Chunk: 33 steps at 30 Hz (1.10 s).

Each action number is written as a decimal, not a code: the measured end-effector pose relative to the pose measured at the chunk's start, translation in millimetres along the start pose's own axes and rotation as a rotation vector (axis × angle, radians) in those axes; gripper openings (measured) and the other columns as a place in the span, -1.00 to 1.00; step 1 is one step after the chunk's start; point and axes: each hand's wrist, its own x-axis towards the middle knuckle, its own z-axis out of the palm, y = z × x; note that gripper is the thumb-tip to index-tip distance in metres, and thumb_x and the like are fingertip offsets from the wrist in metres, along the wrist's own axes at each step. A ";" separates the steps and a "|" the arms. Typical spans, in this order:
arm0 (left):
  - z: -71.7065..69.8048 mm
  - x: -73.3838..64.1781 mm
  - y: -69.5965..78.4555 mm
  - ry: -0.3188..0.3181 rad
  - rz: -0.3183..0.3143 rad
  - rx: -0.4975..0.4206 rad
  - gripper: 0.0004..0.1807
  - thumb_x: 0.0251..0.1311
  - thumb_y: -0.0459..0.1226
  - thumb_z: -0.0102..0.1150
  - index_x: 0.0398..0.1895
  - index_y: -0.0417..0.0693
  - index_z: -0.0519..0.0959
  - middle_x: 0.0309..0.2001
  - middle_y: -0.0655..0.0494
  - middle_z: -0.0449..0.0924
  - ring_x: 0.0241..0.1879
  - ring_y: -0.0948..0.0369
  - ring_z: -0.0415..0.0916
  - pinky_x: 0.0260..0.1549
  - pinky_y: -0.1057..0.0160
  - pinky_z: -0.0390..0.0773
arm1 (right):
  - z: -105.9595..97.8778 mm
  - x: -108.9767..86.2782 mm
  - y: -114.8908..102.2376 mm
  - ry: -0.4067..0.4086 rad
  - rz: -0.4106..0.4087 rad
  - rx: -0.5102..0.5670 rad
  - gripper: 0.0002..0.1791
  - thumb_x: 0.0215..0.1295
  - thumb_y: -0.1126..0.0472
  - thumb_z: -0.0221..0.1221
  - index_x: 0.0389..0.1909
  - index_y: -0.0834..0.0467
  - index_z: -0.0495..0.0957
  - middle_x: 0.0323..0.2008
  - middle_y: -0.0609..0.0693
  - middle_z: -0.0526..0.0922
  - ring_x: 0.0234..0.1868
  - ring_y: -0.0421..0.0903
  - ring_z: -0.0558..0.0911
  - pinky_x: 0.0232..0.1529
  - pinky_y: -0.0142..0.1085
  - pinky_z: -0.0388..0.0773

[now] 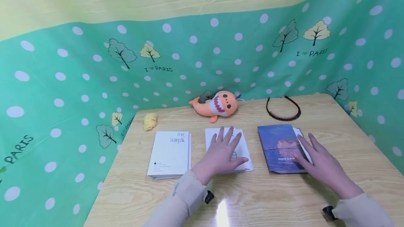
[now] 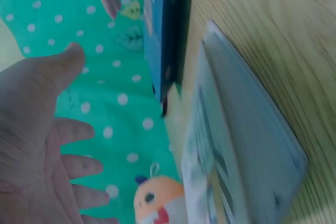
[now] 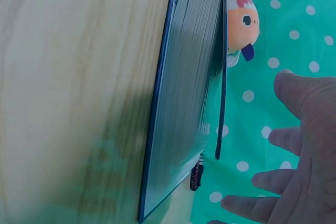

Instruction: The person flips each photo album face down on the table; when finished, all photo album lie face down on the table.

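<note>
My left hand (image 1: 222,153) hovers over the middle white book (image 1: 244,144), its fingers spread and covering much of the cover in the head view. In the left wrist view that book (image 2: 247,129) shows its edge, with the palm apart from it. My right hand (image 1: 322,162) is at the right side of a blue photo album (image 1: 274,146), fingers extended and overlapping the cover's edge. The right wrist view shows the album's thick page block (image 3: 184,87) and its cover standing slightly raised from the pages. Neither hand grips anything.
A white album with handwritten-style characters (image 1: 170,153) lies at the left. Behind stand an orange shark plush (image 1: 219,104), a yellow yarn bundle (image 1: 150,121) and a dark toothed headband (image 1: 284,117). A green dotted curtain (image 1: 189,62) borders the wooden table (image 1: 132,199).
</note>
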 end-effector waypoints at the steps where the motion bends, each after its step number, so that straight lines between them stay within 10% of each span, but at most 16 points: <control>1: 0.1 2.7 4.1 -0.006 0.016 0.007 -0.12 0.28 0.32 -0.13 0.55 0.14 0.04 0.55 -0.05 -0.15 0.51 -0.10 -0.29 0.38 -0.22 -0.03 | -0.3 -1.0 0.8 -0.012 0.011 0.003 -0.18 0.42 -0.12 0.06 0.54 0.13 -0.02 0.43 0.51 -0.11 0.22 0.63 0.15 0.00 0.53 0.14; 18: 10.2 45.3 55.9 -0.068 0.186 0.026 -0.20 0.18 0.20 0.19 0.46 0.17 0.26 0.51 -0.03 0.04 0.48 -0.08 -0.07 0.28 -0.11 0.28 | -2.9 -11.8 15.8 -0.061 0.106 0.090 -0.17 0.41 -0.16 0.06 0.47 0.29 0.10 0.31 0.53 0.20 0.21 0.56 0.25 0.06 0.45 0.20; 33: 29.3 73.5 82.4 -0.122 0.196 0.019 -0.10 0.09 0.28 0.20 0.50 0.27 0.18 0.53 -0.01 -0.05 0.50 -0.07 -0.13 0.27 0.00 0.33 | -0.8 -16.4 21.8 -0.106 0.201 0.115 -0.11 0.41 -0.23 0.01 0.48 0.30 0.02 0.27 0.57 0.21 0.19 0.58 0.26 0.05 0.44 0.24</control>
